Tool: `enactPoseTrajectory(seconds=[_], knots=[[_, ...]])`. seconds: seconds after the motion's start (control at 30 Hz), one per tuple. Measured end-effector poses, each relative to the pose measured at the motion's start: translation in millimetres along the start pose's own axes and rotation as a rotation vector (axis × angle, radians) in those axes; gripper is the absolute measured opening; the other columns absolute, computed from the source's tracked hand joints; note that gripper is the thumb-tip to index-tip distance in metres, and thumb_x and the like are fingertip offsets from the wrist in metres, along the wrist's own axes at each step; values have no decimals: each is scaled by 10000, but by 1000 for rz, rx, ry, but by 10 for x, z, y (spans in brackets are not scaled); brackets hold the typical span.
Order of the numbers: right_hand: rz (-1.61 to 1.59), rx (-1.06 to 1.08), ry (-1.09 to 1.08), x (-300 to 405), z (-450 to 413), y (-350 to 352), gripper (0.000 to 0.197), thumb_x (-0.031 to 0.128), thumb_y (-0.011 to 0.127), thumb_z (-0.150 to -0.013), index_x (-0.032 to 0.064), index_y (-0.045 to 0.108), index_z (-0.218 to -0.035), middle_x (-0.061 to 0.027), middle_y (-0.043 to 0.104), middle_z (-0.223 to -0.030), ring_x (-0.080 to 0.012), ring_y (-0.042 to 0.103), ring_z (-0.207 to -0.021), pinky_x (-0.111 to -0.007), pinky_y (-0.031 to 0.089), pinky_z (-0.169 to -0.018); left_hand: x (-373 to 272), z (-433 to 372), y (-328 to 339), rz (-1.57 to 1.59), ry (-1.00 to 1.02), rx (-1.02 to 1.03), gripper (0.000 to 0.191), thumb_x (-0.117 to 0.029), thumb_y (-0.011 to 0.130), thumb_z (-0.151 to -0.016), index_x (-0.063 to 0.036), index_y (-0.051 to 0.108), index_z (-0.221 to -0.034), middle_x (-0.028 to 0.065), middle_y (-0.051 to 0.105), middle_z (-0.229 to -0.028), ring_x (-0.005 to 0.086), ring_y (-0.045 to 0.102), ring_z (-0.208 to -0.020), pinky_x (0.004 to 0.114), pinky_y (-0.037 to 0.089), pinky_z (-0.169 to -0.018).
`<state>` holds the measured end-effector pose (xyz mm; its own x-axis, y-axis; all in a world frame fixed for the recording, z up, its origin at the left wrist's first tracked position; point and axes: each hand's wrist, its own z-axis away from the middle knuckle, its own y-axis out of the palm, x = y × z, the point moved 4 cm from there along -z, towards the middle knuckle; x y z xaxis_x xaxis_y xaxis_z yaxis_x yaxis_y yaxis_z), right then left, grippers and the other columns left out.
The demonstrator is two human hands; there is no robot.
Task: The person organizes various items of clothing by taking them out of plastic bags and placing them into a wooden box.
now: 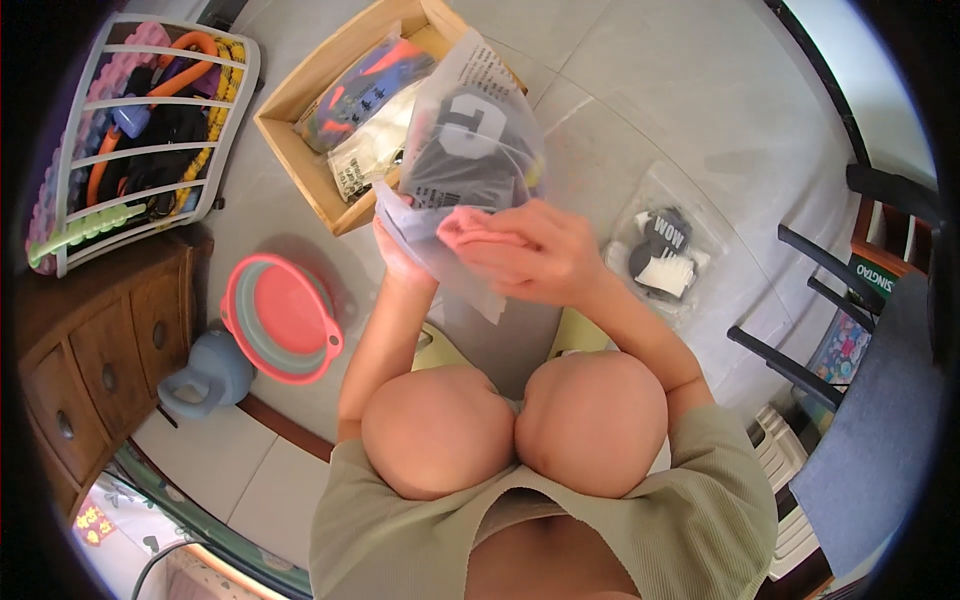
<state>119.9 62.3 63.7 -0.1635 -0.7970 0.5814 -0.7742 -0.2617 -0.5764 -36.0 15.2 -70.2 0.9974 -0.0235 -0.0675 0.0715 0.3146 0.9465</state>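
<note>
My left hand (405, 251) grips the near edge of a translucent plastic bag (480, 161), which bears printing. Inside the bag lies a folded dark grey fabric item with a pale letter-like patch. In my right hand (551, 251) is a folded pink cloth (480, 227), held at the bag's near edge. Behind the bag, and partly hidden by it, a wooden box (296, 161) stands on the floor. It holds a colourful plastic package (371, 90) and a white printed package (367, 150). Right of my hands, a clear zip bag (664, 247) with black and white fabric items lies on the floor.
On the left are a pink-and-grey collapsible basin (281, 319), a blue kettlebell (214, 367), a wooden drawer cabinet (112, 367) and a white rack (150, 142) of exercise gear. A blue-grey chair (885, 427) with black legs and a beige plastic stool (784, 457) stand right.
</note>
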Motion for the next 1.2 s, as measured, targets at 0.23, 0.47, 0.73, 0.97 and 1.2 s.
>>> enactPoseTrajectory(seconds=[0.23,0.47,0.73,0.97,1.2], knots=[[7,-206,128,-530,82,-37,299,54,669,-585,155,683,-865,-26,607,-879,-202,599,-699,-292,503,-580,81,37,353,-1333,293,-159,360,-363,448,-840,-100,532,-1071,136,566,-1115,307,532,-1035,440,415,-916],[-31,-293,428,-1047,46,-181,248,33,618,-653,88,679,-887,-73,618,-890,-196,600,-794,-283,492,-668,-44,79,-188,-127,44,-115,465,-389,367,-887,-42,483,-1173,151,547,-1142,324,516,-1056,463,415,-912],[-1357,-313,1207,-1204,449,-86,500,418,400,-915,4,494,-1179,-63,585,-1105,-173,559,-983,-283,452,-843,202,79,569,-89,-22,270,615,-495,403,-840,-11,476,-1212,151,534,-1172,319,508,-1053,390,405,-923],[-1501,-231,1333,-1050,678,98,512,408,411,-908,26,420,-1249,-91,526,-1199,-201,516,-1073,-327,419,-914,216,52,350,-175,-144,-28,851,-684,370,-784,-72,314,-1372,163,397,-1346,339,399,-1206,447,294,-1027],[-1598,-301,1175,-1105,499,2,442,162,422,-839,12,396,-1254,-110,506,-1218,-236,505,-1093,-329,418,-924,266,155,439,-273,-395,-133,855,-644,530,-744,9,413,-1283,142,491,-1248,268,474,-1136,355,343,-990]])
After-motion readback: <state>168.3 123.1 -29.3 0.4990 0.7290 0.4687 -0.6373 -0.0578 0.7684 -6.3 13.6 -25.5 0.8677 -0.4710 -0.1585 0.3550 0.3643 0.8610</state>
